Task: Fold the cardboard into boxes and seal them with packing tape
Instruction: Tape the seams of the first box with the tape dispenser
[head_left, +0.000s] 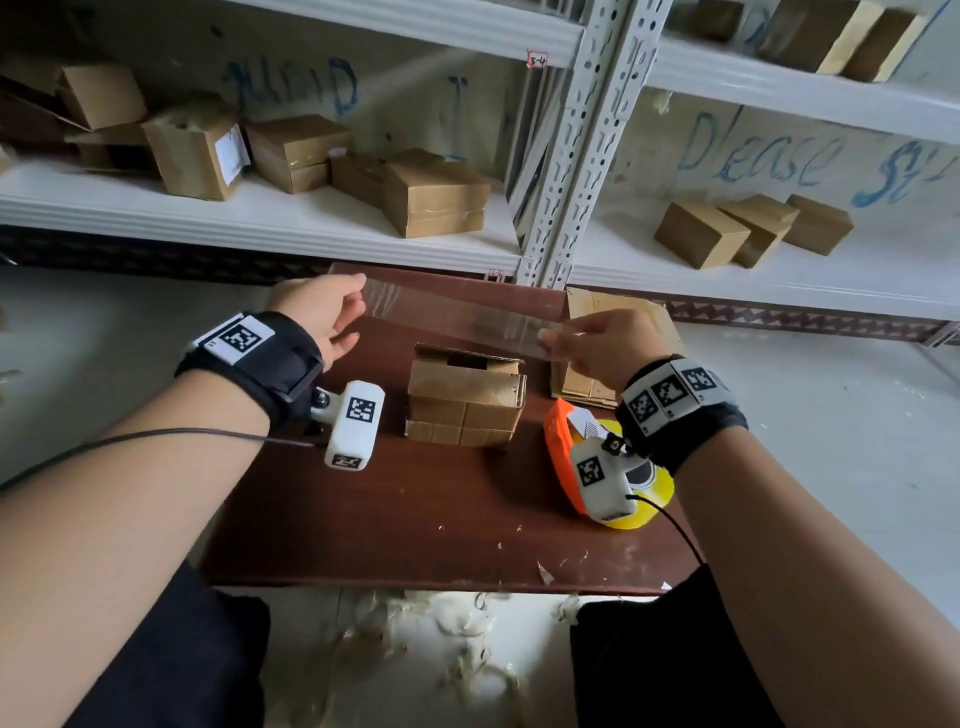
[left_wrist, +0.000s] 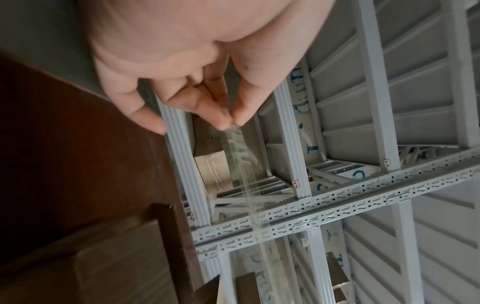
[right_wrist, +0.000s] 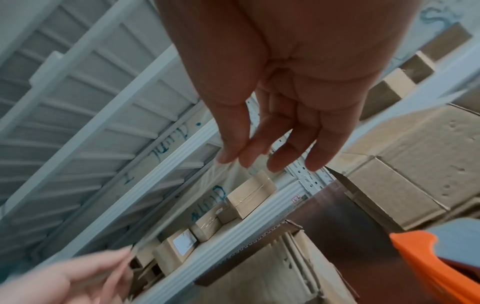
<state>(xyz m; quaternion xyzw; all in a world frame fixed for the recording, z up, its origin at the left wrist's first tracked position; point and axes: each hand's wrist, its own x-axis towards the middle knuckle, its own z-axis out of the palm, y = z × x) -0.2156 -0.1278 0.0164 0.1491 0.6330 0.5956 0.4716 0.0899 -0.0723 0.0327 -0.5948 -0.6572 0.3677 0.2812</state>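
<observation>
A clear strip of tape hangs taut above the half-folded box on the worktop, left hand and right hand each pinching one end. It is likely light, floppy and sticky, best held by its ends.

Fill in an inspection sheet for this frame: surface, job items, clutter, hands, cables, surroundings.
Surface: dark brown table, pale specks near its front edge.
Job's things: small cardboard box mid-table, top flaps not fully closed; clear tape strip stretched above it; tape dispenser, orange, with a yellow roll, at right; flat cardboard behind it.
Clutter: pale scraps on the floor in front of the table.
Hands: left hand pinches one tape end, right hand the other.
Cables: a thin black cable runs from each wrist camera.
Surroundings: white metal shelving holding sealed boxes.
</observation>
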